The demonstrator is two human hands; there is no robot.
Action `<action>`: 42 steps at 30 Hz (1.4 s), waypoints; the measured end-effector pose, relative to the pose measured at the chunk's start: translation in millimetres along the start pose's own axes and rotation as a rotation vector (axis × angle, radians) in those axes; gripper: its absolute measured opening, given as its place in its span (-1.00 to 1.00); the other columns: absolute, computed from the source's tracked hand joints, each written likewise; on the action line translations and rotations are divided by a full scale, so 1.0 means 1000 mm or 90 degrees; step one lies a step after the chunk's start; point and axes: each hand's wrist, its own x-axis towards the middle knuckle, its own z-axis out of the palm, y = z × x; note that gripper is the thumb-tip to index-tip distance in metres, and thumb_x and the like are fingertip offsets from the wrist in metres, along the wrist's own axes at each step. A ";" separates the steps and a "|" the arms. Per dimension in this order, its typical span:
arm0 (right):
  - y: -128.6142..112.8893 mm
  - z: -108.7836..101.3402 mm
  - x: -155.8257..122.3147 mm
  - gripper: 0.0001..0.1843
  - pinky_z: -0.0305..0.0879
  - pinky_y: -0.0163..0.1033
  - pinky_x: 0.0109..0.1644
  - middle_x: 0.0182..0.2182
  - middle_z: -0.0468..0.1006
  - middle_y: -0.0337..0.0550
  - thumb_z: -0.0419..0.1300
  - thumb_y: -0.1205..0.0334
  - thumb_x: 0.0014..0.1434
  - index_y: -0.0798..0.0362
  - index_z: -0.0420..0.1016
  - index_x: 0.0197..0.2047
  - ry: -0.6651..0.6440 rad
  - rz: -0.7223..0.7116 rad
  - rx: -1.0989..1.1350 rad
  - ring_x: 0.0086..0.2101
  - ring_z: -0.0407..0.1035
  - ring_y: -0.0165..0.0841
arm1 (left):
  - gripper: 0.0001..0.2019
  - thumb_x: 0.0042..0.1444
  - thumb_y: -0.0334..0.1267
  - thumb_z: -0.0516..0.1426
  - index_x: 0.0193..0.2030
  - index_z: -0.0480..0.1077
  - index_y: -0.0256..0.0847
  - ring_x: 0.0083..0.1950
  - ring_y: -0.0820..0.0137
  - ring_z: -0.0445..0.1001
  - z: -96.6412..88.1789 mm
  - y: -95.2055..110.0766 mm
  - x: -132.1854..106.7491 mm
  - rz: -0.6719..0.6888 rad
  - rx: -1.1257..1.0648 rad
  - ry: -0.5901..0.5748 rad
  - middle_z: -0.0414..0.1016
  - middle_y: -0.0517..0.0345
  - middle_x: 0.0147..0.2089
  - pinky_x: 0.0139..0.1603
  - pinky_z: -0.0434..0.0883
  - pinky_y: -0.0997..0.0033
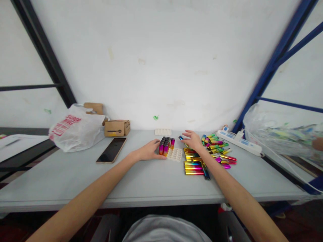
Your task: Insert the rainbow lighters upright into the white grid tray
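My left hand (149, 151) rests on the table with its fingers against the left side of a white holed tray (175, 154). Several shiny rainbow-coloured tubes (166, 145) stand upright in the tray's back rows. My right hand (193, 139) hovers over a loose pile of the same rainbow tubes (211, 155) lying to the right of the tray. Its fingers are spread and a blue-tipped tube (181, 137) lies at its fingertips; whether it is pinched I cannot make out.
A second white tray (163, 131) lies by the wall. A phone (111, 150), a small cardboard box (116, 128) and a white plastic bag (75, 129) sit at the left. A white power strip (239, 140) and a clear bag (282, 134) lie at the right.
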 end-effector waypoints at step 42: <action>-0.059 0.013 -0.021 -0.28 -0.05 -0.31 -0.54 -0.61 0.12 -0.41 0.09 -0.65 0.20 -0.09 0.28 -0.36 -0.039 0.051 0.268 -0.59 0.02 -0.42 | -0.16 0.18 0.42 0.35 0.36 0.47 -0.20 0.41 -0.11 0.46 -0.002 0.002 0.000 0.000 -0.022 0.002 0.48 -0.20 0.39 0.53 0.33 -0.01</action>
